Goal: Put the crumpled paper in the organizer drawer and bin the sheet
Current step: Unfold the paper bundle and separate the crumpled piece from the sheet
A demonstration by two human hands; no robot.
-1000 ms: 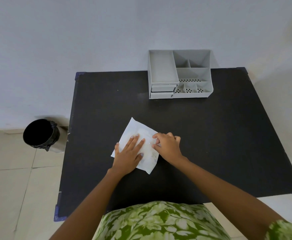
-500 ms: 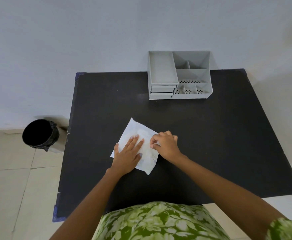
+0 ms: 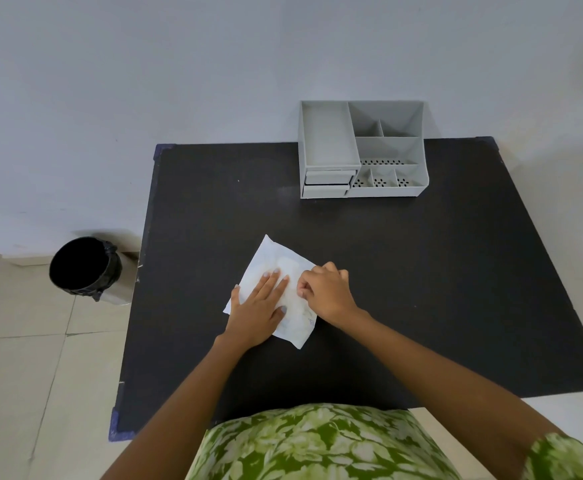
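1. The left hand lies flat, fingers spread, palm down on the creased white paper sheet, pinning it to the matte black tabletop.
2. The right hand is curled, its fingertips pinched together at the sheet's right edge; whether they hold the paper or something under it cannot be told.
3. The sheet lies near the middle of the tabletop. No separate crumpled piece is visible.
4. Recommended: keep the left palm pressing while the right fingertips draw slowly, so the thin sheet neither tears nor slides.
5. The grey plastic compartmented desk organizer stands at the far edge, its two small front drawers appearing closed; one probably needs opening first.
6. The black-lined round waste bin stands on the floor, left of the tabletop.
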